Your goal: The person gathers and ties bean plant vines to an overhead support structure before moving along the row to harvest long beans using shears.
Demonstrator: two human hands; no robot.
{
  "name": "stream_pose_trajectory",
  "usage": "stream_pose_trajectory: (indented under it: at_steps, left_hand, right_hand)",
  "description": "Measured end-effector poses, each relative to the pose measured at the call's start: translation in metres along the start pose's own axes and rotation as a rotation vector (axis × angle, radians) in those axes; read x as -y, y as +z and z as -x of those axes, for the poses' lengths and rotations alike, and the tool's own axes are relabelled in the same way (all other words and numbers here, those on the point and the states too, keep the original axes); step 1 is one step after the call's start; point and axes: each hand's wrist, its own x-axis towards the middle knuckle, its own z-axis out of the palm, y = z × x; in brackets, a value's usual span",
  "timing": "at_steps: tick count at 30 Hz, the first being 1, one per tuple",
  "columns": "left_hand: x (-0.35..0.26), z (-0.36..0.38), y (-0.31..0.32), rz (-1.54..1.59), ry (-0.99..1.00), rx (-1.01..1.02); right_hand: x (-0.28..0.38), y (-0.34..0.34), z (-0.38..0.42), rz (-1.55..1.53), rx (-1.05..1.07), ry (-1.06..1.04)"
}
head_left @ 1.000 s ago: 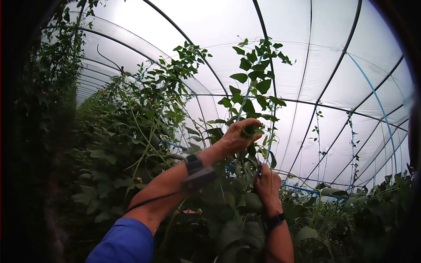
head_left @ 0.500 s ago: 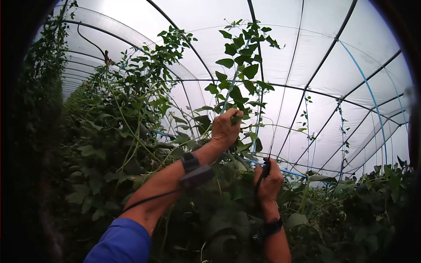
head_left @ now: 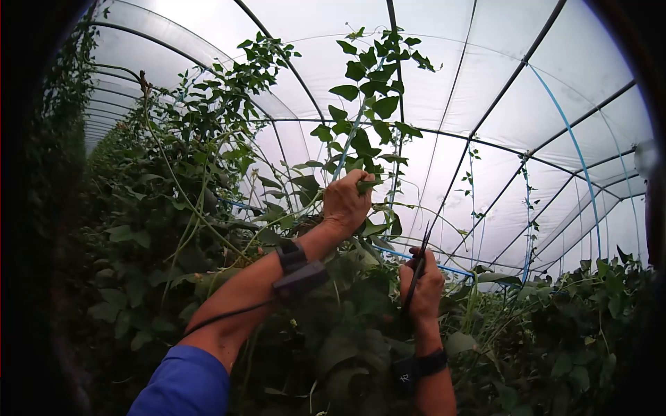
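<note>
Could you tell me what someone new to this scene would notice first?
First, the tall leafy vine rising at centre against the pale greenhouse roof, with the left hand gripping its stem just below the leaves. Lower and to the right, the right hand holds a slim dark tool pointing upward. Dense green plants fill the left side.

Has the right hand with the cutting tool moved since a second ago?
Yes. The right hand has dropped away from the vine: its tool is now further below and right of the left hand, nearer the blue line.
</note>
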Motion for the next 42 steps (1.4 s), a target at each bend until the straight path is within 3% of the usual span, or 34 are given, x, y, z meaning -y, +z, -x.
stream_pose_trajectory:
  at_steps: [9,13,17,19,23,27,28,31,33,35,37,39,41,42]
  left_hand:
    - [-0.008,0.003,-0.011,-0.024,0.114,0.089]
    - [-0.009,0.002,-0.034,0.053,0.217,0.165]
    - [0.001,0.013,-0.062,0.024,0.36,0.316]
    - [0.006,0.018,-0.077,0.051,0.346,0.403]
    - [0.022,0.026,-0.098,0.122,0.412,0.539]
    - [0.034,0.028,-0.11,0.166,0.447,0.689]
    - [0.032,0.029,-0.11,0.178,0.432,0.686]
    - [0.033,0.029,-0.106,0.246,0.471,0.743]
    - [0.032,0.034,-0.104,0.203,0.454,0.747]
    - [0.025,0.036,-0.107,0.185,0.351,0.875]
    - [0.028,0.036,-0.105,0.159,0.378,0.914]
    - [0.02,0.031,-0.114,-0.011,0.504,1.152]
    - [0.01,0.016,-0.119,0.001,0.463,1.216]
    - [0.005,0.002,-0.12,0.184,0.369,1.255]
  right_hand:
    - [0.018,0.005,-0.035,0.136,-0.062,-0.091]
    - [0.008,0.006,-0.05,0.026,-0.253,0.026]
    - [-0.029,0.022,-0.083,0.026,-0.142,0.06]
    - [-0.029,0.04,-0.093,0.195,-0.084,-0.078]
    - [-0.039,0.079,-0.101,0.228,0.144,0.066]
    - [-0.061,0.12,-0.101,0.183,0.342,0.043]
    - [-0.056,0.126,-0.102,0.179,0.343,0.041]
    - [-0.043,0.151,-0.106,-0.218,0.332,0.133]
    - [-0.017,0.152,-0.108,-0.203,0.393,0.271]
    - [-0.032,0.163,-0.104,-0.245,0.431,0.281]
    - [-0.043,0.165,-0.101,-0.152,0.483,0.29]
    - [-0.071,0.168,-0.101,-0.166,0.588,0.271]
    - [-0.084,0.171,-0.1,-0.161,0.57,0.256]
    - [-0.09,0.171,-0.1,-0.157,0.55,0.237]
